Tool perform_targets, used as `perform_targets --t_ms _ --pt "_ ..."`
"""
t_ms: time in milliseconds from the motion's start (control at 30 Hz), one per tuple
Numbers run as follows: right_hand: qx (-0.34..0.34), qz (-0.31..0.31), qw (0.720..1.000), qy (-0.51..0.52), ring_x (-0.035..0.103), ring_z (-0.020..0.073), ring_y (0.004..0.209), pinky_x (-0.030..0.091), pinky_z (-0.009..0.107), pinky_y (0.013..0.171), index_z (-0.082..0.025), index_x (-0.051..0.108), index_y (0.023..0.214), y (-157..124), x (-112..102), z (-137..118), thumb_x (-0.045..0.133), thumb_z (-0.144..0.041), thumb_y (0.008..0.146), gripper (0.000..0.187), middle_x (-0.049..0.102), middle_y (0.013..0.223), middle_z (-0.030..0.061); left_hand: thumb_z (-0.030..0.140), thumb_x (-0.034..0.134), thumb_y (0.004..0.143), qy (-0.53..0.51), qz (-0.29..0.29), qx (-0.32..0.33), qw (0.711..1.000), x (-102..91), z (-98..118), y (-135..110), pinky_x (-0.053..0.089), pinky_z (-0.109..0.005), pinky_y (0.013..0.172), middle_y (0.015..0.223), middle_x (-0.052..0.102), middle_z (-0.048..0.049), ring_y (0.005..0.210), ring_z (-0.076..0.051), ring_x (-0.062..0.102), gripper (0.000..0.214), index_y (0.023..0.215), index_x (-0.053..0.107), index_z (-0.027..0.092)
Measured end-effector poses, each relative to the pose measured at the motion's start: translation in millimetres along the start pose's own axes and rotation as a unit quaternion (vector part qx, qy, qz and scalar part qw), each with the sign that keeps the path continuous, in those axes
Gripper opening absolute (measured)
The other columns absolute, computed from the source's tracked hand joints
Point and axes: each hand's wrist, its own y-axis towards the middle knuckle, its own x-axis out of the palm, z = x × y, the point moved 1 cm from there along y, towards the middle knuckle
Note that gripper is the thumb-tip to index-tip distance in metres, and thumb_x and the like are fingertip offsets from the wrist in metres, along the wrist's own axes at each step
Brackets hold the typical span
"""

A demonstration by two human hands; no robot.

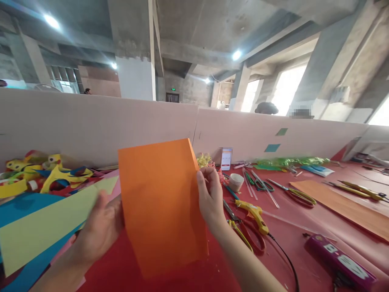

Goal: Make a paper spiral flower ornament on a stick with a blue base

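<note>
Orange paper sheet [161,207] is held upright above the red tabletop [304,235], pinched at opposite edges by the left hand [101,227] and right hand [209,196].

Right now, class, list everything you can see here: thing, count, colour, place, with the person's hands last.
orange sheet: 1, orange, upright at centre, between both hands
green sheet: 1, pale yellow-green, left, over blue paper
blue paper: some, blue, far left on table
cut-outs: a pile, mostly yellow, far left by partition
glue gun: 1, yellow, right of right hand
scissors: at least 2 pairs, yellow or green handles, right half of table
purple box: 1, purple, lower right
table: 1, red cover
partition: 1, beige, behind table
left hand: 1, holds sheet's left edge
right hand: 1, pinches sheet's right edge
</note>
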Motion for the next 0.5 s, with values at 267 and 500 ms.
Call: perform_targets --t_ms 267,500 --pt "-0.034 0.005 0.998 -0.055 0.043 0.0101 0.061 0.037 0.022 0.055 -0.021 0.045 0.081 7.7 -11.5 -3.8 0.045 -0.036 0.088 0.016 0.047 0.073 -0.0025 0.05 0.063 0.071 0.143 0.058 0.053 0.987 0.6 -4.8 7.0 0.051 -0.033 0.086 0.11 0.069 -0.0049 0.102 -0.028 0.062 0.043 0.104 0.064 0.023" --pt "0.034 -0.079 0.995 0.054 0.051 0.0134 0.066 0.04 0.023 0.057 -0.022 0.053 0.093 17.2 -21.2 -14.1 0.043 -0.047 0.086 0.028 0.054 0.077 0.0006 0.054 0.065 0.066 0.093 -0.008 -0.069 0.993 -0.4 8.7 -3.5 0.056 -0.037 0.069 0.085 0.074 -0.0042 0.078 -0.028 0.069 0.041 0.095 0.068 0.025"
